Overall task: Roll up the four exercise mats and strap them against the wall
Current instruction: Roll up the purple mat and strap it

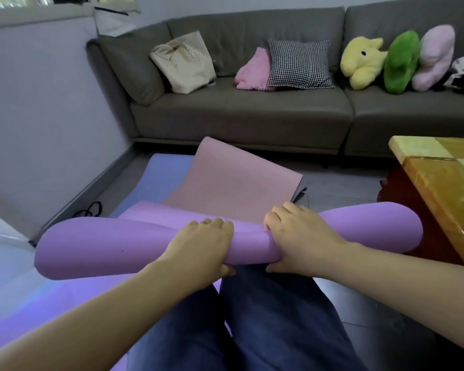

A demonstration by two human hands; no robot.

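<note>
One purple mat [105,250]: rolled into a fat tube that lies across my knees, just above the floor. Its unrolled tail runs back under my legs at the lower left.
Long axis: side to side across my view. The left end points toward the wall [38,103] and the right end toward the table [445,183], a little farther from me. The tube is squeezed narrow in the middle and bulges at both ends.
Left hand [201,247]: clamped on the middle of the roll, fingers curled over the top and thumb tucked under the near side.
Right hand [298,236]: just beside the left, gripping the same way, with fingers wrapped over the far side and thumb beneath.
Pink mat [233,180]: flat on the floor just beyond the roll, stretching away toward the sofa [239,116].
Blue mat [161,175]: flat, partly under the pink one on its left.
Dark mat [300,192]: only an edge shows under the pink one's right corner.
Black straps [91,210]: looped on the floor by the skirting, left of the blue mat.
Jeans [265,317]: my legs, under the roll.
Sofa load: a beige bag [184,62], a checked cushion [299,64] and plush toys [362,62].
</note>
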